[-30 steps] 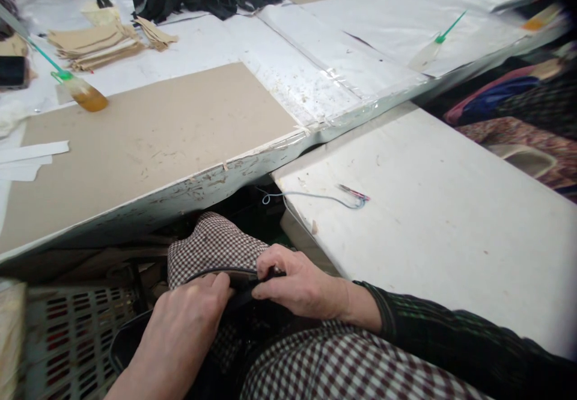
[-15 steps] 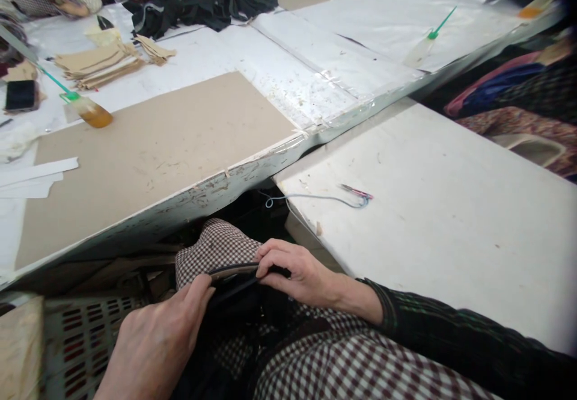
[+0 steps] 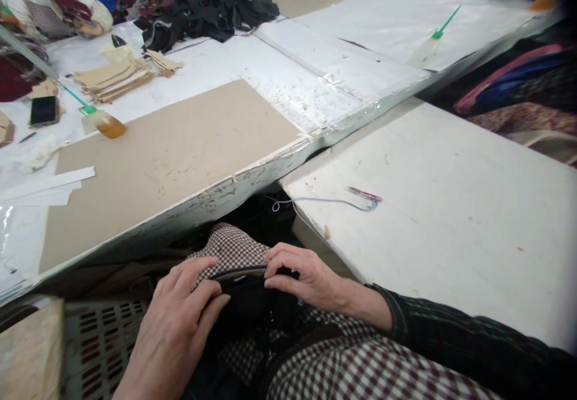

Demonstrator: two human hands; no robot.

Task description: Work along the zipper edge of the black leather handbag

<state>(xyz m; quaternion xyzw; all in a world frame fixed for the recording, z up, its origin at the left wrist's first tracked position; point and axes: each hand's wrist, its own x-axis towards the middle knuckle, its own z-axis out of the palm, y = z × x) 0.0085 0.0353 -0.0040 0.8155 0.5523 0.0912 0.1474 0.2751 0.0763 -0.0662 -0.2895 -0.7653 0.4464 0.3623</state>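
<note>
Left fingers (image 3: 195, 269) now atop dark piece (image 3: 247, 305)

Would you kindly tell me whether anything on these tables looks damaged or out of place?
The near table edge is chipped and scraped. A bottle of amber liquid lies on its side, and a loose blue wire trails past the corner of the white board. Nothing looks spilled.

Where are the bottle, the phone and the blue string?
bottle (image 3: 109, 127): head view, on its amber body.
phone (image 3: 44, 110): head view, middle of its dark screen.
blue string (image 3: 329, 200): head view, middle of its length.
</note>
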